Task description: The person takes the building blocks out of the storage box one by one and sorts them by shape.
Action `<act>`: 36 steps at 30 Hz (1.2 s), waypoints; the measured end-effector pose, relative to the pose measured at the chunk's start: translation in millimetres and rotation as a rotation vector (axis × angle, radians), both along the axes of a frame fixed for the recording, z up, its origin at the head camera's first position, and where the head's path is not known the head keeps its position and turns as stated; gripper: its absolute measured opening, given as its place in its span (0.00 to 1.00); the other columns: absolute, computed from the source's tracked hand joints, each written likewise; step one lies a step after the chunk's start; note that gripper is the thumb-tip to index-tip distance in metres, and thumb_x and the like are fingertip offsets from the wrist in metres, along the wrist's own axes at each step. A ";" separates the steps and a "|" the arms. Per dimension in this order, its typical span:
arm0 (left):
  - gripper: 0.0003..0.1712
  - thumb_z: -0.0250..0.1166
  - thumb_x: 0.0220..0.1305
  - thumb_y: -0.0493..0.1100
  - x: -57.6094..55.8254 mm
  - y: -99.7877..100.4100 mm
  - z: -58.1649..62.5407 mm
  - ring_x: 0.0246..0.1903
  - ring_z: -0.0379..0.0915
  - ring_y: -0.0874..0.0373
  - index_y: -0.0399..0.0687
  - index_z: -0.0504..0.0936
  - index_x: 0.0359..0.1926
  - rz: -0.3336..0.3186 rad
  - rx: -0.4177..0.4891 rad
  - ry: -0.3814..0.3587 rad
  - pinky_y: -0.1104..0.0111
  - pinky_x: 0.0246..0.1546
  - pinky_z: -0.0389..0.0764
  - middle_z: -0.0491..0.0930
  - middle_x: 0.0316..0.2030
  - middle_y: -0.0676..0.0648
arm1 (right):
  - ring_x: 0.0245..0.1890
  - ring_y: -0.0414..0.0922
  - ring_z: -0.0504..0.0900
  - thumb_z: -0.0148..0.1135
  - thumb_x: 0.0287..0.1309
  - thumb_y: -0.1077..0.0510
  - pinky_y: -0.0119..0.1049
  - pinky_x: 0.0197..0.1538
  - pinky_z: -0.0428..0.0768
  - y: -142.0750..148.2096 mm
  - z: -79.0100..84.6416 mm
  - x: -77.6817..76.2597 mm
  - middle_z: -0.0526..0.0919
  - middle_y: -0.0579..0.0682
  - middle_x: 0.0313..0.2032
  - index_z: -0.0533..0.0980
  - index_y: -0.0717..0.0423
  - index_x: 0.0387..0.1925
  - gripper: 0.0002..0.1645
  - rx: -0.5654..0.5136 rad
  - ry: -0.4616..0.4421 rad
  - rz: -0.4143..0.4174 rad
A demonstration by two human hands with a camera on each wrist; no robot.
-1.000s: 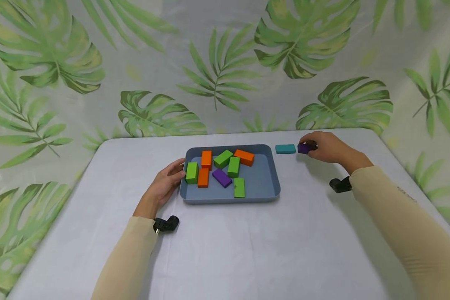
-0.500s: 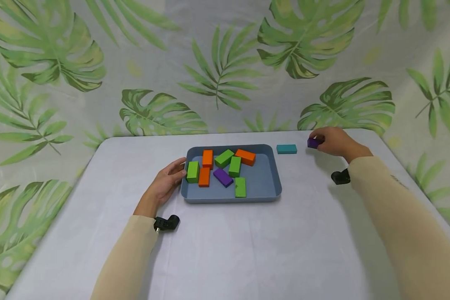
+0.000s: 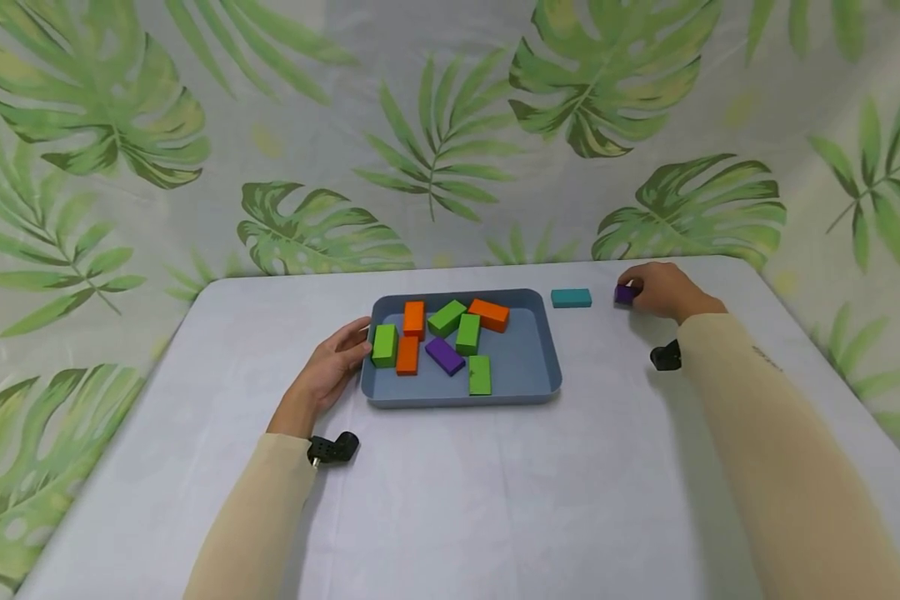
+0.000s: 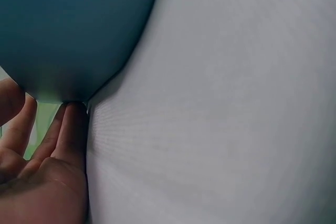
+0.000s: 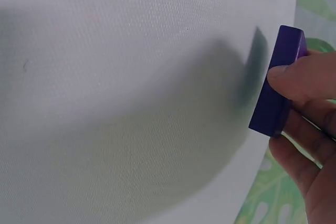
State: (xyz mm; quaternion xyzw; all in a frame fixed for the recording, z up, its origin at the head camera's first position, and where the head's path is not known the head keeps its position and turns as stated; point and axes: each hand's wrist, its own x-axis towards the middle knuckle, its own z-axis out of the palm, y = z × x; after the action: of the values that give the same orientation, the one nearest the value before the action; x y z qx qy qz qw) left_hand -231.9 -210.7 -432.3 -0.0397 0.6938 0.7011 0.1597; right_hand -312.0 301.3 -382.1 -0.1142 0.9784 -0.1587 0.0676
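Observation:
My right hand [image 3: 663,290] pinches a purple block [image 5: 278,80] between thumb and fingers at the table's far right. In the right wrist view the block's shadow lies apart from it, so it seems held just off the cloth. To its left, with a gap between, a teal block [image 3: 572,298] lies on the table. My left hand [image 3: 332,367] touches the left end of a blue-grey tray [image 3: 521,358], its fairly straight fingertips against the outer wall [image 4: 68,85]. Inside the tray lie several green blocks [image 3: 467,334], a few orange blocks [image 3: 488,315] and another purple block [image 3: 445,356].
A white cloth covers the table [image 3: 450,500]. Behind it hangs a leaf-patterned curtain [image 3: 450,125], close to the far edge. Within the tray, the blocks sit mostly in the left and middle; bare floor shows at its right end.
My right hand has carried the purple block rightward, away from the teal block, lifting it a little and then lowering it again. The left hand and the tray have stayed in place.

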 end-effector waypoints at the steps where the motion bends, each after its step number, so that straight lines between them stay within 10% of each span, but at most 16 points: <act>1: 0.34 0.54 0.74 0.37 0.4 -0.3 0.0 0.77 0.49 0.50 0.54 0.56 0.77 0.000 0.000 0.000 0.57 0.79 0.51 0.52 0.78 0.44 | 0.49 0.64 0.79 0.52 0.49 0.71 0.60 0.54 0.77 -0.5 -0.8 0.1 0.81 0.73 0.49 0.78 0.66 0.54 0.27 -0.001 0.010 0.004; 36: 0.34 0.53 0.74 0.36 5.5 0.6 -0.9 0.78 0.47 0.49 0.52 0.56 0.77 -0.001 0.003 0.017 0.56 0.80 0.49 0.51 0.78 0.43 | 0.57 0.66 0.75 0.52 0.55 0.70 0.63 0.63 0.71 -16.2 -23.4 -7.8 0.80 0.70 0.54 0.77 0.63 0.58 0.27 -0.082 0.003 -0.010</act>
State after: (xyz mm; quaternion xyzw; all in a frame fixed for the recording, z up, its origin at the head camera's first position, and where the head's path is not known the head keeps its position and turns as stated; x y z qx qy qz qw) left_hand -226.4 -210.0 -433.2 -0.0331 0.6941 0.7024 0.1541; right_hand -319.8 285.1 -405.6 -0.1125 0.9717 -0.1986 0.0604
